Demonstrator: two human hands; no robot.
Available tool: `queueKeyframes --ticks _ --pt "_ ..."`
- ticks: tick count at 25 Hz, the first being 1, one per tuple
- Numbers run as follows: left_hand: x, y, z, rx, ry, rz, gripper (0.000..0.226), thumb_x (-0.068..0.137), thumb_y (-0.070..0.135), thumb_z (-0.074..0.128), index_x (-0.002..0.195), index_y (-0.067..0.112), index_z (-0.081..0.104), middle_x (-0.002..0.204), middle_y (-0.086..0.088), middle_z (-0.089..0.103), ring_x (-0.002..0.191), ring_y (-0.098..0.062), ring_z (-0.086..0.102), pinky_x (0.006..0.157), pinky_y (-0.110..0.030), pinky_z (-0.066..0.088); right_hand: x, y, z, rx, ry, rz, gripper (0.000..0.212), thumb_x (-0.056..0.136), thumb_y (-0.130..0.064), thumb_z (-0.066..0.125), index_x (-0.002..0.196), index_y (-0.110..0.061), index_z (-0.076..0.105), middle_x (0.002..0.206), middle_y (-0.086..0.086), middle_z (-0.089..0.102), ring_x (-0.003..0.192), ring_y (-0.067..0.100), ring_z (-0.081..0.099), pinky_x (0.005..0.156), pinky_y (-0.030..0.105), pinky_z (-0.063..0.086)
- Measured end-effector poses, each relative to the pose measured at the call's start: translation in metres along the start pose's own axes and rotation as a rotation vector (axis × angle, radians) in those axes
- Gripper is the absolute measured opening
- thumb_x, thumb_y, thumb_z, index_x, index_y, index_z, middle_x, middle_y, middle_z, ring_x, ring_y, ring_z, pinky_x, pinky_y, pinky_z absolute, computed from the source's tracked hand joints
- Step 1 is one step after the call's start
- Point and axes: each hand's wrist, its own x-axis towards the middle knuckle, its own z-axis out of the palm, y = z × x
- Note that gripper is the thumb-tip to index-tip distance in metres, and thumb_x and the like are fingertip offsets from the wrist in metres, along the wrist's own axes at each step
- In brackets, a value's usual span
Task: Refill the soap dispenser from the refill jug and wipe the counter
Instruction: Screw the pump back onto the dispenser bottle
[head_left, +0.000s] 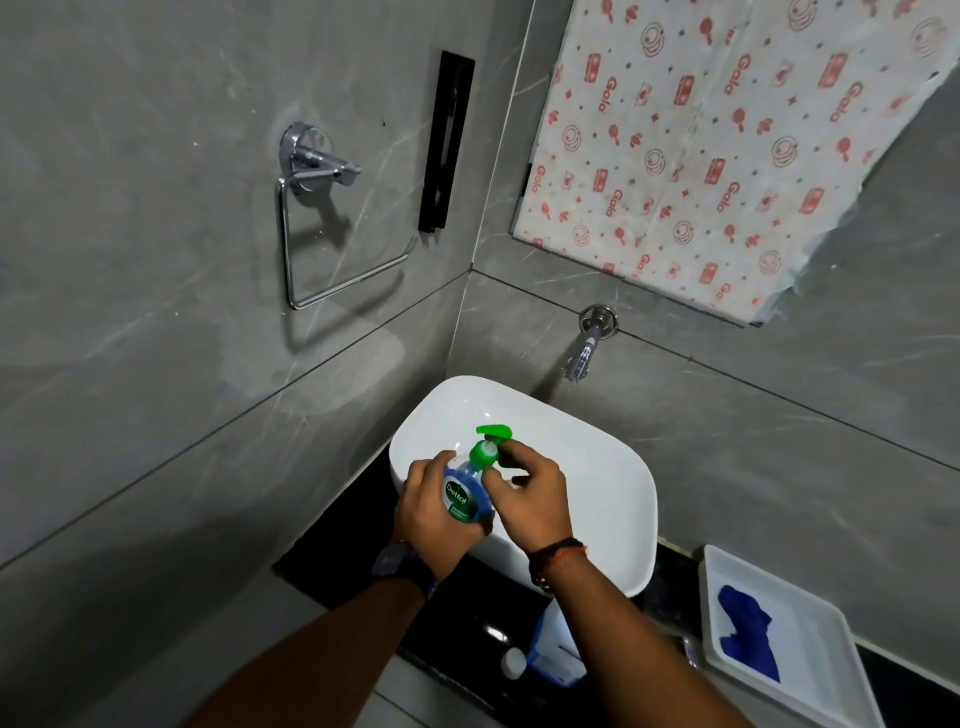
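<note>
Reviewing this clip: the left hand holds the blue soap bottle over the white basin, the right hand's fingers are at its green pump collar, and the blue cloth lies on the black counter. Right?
Not quite. The blue cloth lies in the white tray at the right, not on the black counter, as the head view shows. The rest stands: the left hand holds the soap bottle over the basin, and the right hand fingers its green pump collar.

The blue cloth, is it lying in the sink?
No, the blue cloth lies in the white tray on the counter, to the right of the sink.
</note>
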Motion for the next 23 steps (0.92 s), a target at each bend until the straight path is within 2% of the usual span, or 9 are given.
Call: queueKeyframes --ticks 4,7,11,12,14,16,19,21,23 --pt "0.002 -0.001 0.001 0.008 0.025 -0.015 0.087 0.039 0.056 0.067 0.12 0.031 0.047 0.101 0.017 0.047 0.081 0.004 0.047 0.06 0.007 0.031 0.001 -0.003 0.001 0.047 0.063 0.015 0.02 0.073 -0.019 0.08 0.09 -0.023 0.07 0.09 -0.005 0.07 0.083 0.008 0.062 0.069 0.022 0.052" --pt "0.003 -0.005 0.004 0.019 0.016 -0.029 0.085 0.04 0.057 0.068 0.119 0.034 0.046 0.099 0.021 0.044 0.082 0.005 0.044 0.057 0.007 0.031 0.004 -0.004 0.001 0.034 0.102 0.004 0.025 0.066 -0.027 0.086 0.08 -0.021 0.065 0.082 -0.004 0.066 0.077 0.009 0.058 0.067 0.022 0.051" --pt "-0.001 -0.002 0.009 -0.013 0.035 -0.006 0.066 0.047 0.05 0.066 0.108 0.035 0.047 0.096 0.022 0.043 0.079 0.002 0.051 0.058 0.003 0.034 0.008 -0.009 0.006 0.062 0.066 0.044 0.041 0.06 -0.038 0.088 0.089 -0.022 0.064 0.088 -0.006 0.067 0.085 0.01 0.062 0.074 0.021 0.051" --pt "-0.002 0.001 0.01 -0.031 0.063 0.007 0.057 0.053 0.049 0.063 0.107 0.035 0.047 0.095 0.023 0.043 0.078 0.003 0.051 0.058 0.001 0.035 0.007 -0.009 0.008 0.079 0.051 0.071 0.04 0.06 -0.038 0.088 0.09 -0.024 0.065 0.089 -0.009 0.068 0.086 0.009 0.063 0.076 0.021 0.052" --pt "-0.001 0.001 0.01 -0.056 0.102 0.028 0.047 0.065 0.051 0.055 0.11 0.036 0.049 0.096 0.025 0.044 0.08 0.006 0.051 0.06 -0.001 0.038 0.005 -0.006 0.013 0.104 0.019 0.115 0.032 0.068 -0.033 0.083 0.094 -0.026 0.068 0.093 -0.012 0.07 0.091 0.007 0.064 0.084 0.03 0.054" --pt "0.001 -0.003 0.008 -0.031 0.117 0.027 0.06 0.062 0.056 0.056 0.117 0.035 0.049 0.102 0.022 0.047 0.084 0.004 0.053 0.064 -0.001 0.039 0.0 -0.004 0.017 0.122 0.016 0.128 0.025 0.076 -0.023 0.074 0.099 -0.029 0.069 0.097 -0.012 0.07 0.093 0.009 0.065 0.091 0.04 0.053" --pt "0.003 -0.01 0.007 0.017 0.117 0.034 0.073 0.054 0.063 0.06 0.12 0.033 0.046 0.104 0.018 0.047 0.084 -0.001 0.052 0.064 -0.006 0.044 -0.002 -0.004 0.019 0.132 0.111 0.114 0.019 0.075 -0.023 0.079 0.09 -0.03 0.07 0.092 -0.014 0.071 0.091 0.007 0.065 0.081 0.03 0.055" --pt "0.004 -0.011 0.007 0.022 0.113 0.033 0.072 0.052 0.06 0.064 0.118 0.035 0.046 0.101 0.021 0.045 0.084 0.0 0.053 0.062 -0.007 0.047 -0.002 -0.005 0.019 0.147 0.165 0.113 0.026 0.066 -0.029 0.086 0.083 -0.027 0.066 0.086 -0.011 0.07 0.088 0.008 0.065 0.072 0.022 0.053" --pt "0.003 -0.01 0.009 0.014 0.104 0.03 0.068 0.052 0.057 0.064 0.114 0.036 0.047 0.098 0.024 0.043 0.083 0.002 0.052 0.062 -0.008 0.047 -0.001 -0.005 0.021 0.196 0.177 0.13 0.037 0.063 -0.029 0.088 0.092 -0.025 0.066 0.092 -0.008 0.07 0.093 0.008 0.064 0.078 0.026 0.053"
